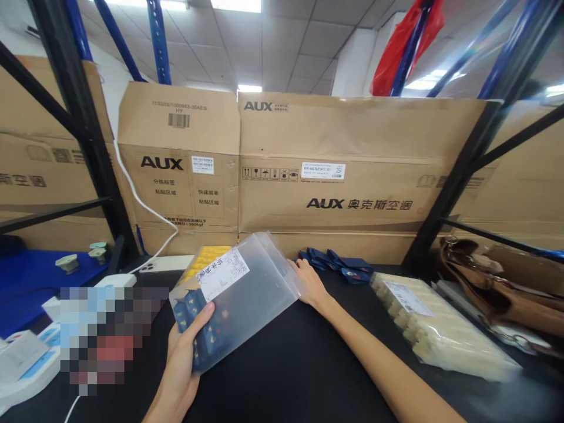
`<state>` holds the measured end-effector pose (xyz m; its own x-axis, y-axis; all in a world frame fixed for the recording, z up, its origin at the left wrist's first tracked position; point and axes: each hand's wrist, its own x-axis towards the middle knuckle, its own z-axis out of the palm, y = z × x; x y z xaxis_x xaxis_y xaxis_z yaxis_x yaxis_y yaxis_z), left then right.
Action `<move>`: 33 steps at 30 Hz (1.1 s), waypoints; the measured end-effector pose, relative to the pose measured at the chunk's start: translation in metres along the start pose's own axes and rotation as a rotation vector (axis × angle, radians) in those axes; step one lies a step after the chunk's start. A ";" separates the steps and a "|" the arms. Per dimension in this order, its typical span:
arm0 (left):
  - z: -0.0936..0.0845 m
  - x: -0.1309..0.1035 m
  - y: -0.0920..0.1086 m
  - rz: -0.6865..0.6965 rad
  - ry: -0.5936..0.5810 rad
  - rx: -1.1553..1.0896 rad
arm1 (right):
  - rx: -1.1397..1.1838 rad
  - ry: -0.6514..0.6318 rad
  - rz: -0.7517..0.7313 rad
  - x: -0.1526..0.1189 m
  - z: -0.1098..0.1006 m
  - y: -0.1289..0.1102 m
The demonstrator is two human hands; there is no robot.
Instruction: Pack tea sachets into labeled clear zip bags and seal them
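Note:
My left hand [187, 346] is closed on the lower left side of a frosted zip bag [259, 294], thumb on top. The bag is tilted, its zip edge toward the upper right. Through the plastic, several dark blue packets [194, 320] show at its lower left end, and a white printed label [224, 273] is stuck on its front. My right hand [312, 285] reaches forward just beyond the zip edge, beside a row of loose dark blue packets [355, 273] on the black table. Its fingertips are partly hidden, so whether they grip a packet cannot be made out.
A clear pack of cream-coloured pieces [440, 329] lies right, near a brown bag [480, 282]. Yellow pieces [211, 257] and a phone [167, 264] sit behind the zip bag. Left are a white power strip [30, 382] and small cups [67, 264]. Cardboard [326, 217] walls the back.

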<state>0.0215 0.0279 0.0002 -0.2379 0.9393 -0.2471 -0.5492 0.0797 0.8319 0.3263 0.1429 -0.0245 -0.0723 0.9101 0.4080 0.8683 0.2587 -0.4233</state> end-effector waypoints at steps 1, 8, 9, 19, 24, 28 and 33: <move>0.000 0.000 0.000 0.000 0.003 0.003 | 0.044 0.026 0.005 0.000 -0.002 -0.002; -0.002 0.001 -0.003 0.009 0.009 0.027 | 0.485 0.305 0.041 0.001 -0.043 -0.019; -0.003 0.001 -0.003 0.019 0.006 0.037 | 0.605 0.329 0.024 -0.002 -0.052 -0.025; -0.007 0.005 -0.010 0.123 0.068 0.150 | 1.507 0.038 0.029 -0.037 -0.091 -0.079; -0.009 0.004 -0.009 0.122 0.060 0.163 | 1.442 -0.034 0.045 -0.029 -0.093 -0.058; -0.009 0.003 -0.008 0.114 0.048 0.163 | 1.257 -0.080 -0.042 -0.026 -0.100 -0.052; -0.008 -0.001 -0.010 0.130 0.010 0.150 | 1.285 -0.347 -0.081 -0.031 -0.101 -0.051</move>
<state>0.0204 0.0236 -0.0118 -0.3071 0.9418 -0.1367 -0.3876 0.0074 0.9218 0.3341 0.0687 0.0665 -0.3881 0.8629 0.3238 -0.2071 0.2607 -0.9429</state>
